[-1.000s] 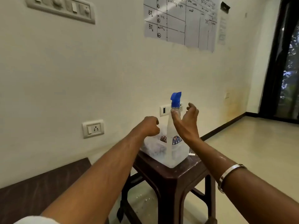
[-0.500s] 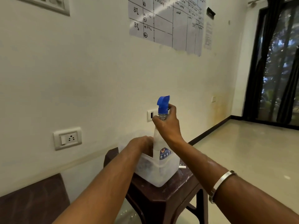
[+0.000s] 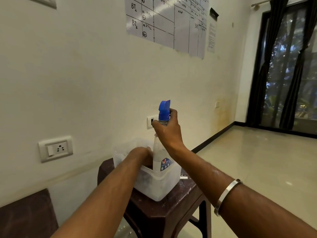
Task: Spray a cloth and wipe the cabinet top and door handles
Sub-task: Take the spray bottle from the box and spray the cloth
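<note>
Gripping the spray bottle (image 3: 161,152) by its neck at frame centre.
Our right hand (image 3: 167,130) wraps it upright, nozzle upward; our left hand (image 3: 140,154) reaches into the tub (image 3: 159,186), grip hidden.

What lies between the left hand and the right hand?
In the head view, the spray bottle stands between the left hand, inside the translucent bin, and the right hand gripping its neck.

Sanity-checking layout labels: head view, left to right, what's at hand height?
wall socket → left hand, reaching into the translucent tub → spray bottle → right hand gripping the bottle's neck → silver bangle
</note>
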Demonstrator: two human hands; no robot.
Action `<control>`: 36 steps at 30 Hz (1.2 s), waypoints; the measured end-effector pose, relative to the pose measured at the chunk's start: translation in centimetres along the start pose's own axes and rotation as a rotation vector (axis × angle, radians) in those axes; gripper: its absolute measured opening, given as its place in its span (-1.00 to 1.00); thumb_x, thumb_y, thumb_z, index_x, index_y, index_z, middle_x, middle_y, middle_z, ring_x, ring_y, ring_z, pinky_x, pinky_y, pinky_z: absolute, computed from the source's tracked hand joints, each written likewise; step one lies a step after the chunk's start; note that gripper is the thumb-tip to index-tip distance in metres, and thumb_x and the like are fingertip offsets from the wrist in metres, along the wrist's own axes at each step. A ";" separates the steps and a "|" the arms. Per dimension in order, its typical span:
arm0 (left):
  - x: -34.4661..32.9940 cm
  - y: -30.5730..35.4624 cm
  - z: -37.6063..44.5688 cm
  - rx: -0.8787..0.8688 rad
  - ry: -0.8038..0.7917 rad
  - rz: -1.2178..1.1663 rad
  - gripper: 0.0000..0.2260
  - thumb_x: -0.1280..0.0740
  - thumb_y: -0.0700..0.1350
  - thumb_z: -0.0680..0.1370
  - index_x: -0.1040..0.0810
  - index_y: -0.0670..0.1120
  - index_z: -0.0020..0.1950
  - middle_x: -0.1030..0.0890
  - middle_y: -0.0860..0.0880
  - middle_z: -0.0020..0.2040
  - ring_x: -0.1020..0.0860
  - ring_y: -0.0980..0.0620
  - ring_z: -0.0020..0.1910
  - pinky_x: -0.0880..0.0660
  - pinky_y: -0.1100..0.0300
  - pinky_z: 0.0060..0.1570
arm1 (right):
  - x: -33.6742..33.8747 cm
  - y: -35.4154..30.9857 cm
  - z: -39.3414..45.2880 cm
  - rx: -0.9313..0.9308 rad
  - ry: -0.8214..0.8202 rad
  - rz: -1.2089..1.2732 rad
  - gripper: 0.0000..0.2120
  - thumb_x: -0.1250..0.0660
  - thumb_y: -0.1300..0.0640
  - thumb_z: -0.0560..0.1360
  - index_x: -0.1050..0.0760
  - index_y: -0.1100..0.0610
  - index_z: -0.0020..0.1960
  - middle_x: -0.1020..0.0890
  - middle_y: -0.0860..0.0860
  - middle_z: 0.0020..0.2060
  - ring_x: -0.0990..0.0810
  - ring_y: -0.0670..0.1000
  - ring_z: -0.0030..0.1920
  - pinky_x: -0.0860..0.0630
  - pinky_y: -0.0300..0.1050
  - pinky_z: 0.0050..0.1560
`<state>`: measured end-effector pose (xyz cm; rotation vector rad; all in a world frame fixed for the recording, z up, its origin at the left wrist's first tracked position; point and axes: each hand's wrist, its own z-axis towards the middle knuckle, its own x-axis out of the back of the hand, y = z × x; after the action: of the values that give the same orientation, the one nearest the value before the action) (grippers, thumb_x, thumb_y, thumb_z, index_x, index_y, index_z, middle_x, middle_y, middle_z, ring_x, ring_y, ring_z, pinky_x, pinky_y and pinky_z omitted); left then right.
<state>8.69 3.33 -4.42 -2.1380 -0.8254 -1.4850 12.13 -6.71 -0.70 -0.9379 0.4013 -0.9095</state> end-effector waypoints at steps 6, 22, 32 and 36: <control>-0.6 -1.3 2.0 0.095 -0.029 0.026 -0.56 -0.22 -0.02 0.62 -0.28 -0.11 0.47 -0.36 -0.13 0.43 -0.37 -0.07 0.36 -0.27 0.08 0.36 | -0.1 0.0 0.0 0.014 -0.018 0.008 -0.53 -0.32 0.20 0.50 -0.23 0.07 0.34 -0.45 -0.06 -0.26 -0.46 -0.07 -0.31 -0.49 -0.27 -0.26; 0.7 -2.1 1.5 -0.109 0.083 -0.209 -0.57 -0.43 0.05 0.46 -0.51 -0.07 0.28 -0.59 -0.09 0.20 -0.58 -0.09 0.12 -0.53 -0.01 0.18 | 0.0 -0.3 0.2 -0.033 0.089 0.016 -0.72 -0.31 0.03 0.55 -0.35 0.11 0.18 -0.47 -0.06 -0.27 -0.46 -0.10 -0.33 -0.44 -0.31 -0.26; 4.0 -6.9 -2.5 -0.148 0.573 -1.250 -0.54 -0.43 0.01 0.48 -0.48 -0.17 0.30 -0.60 -0.16 0.19 -0.59 -0.14 0.10 -0.57 -0.07 0.08 | 1.0 -3.6 1.2 0.007 0.141 -0.027 -0.84 -0.34 0.13 0.49 -0.43 0.16 0.02 -0.51 0.07 -0.28 -0.47 -0.01 -0.33 -0.52 -0.08 -0.22; 5.3 -8.4 -5.6 -0.133 0.559 -1.621 -0.62 -0.40 -0.11 0.52 -0.45 -0.25 0.26 -0.60 -0.18 0.15 -0.60 -0.13 0.06 -0.58 0.02 -0.09 | 1.6 -7.1 1.7 0.097 0.117 -0.018 -0.87 -0.33 0.15 0.49 -0.46 0.15 0.02 -0.52 0.10 -0.29 -0.50 0.05 -0.32 -0.55 0.02 -0.16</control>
<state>0.51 7.32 2.46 -0.6235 -2.4206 -2.5677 10.70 -9.08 6.30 -0.8033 0.4456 -0.9948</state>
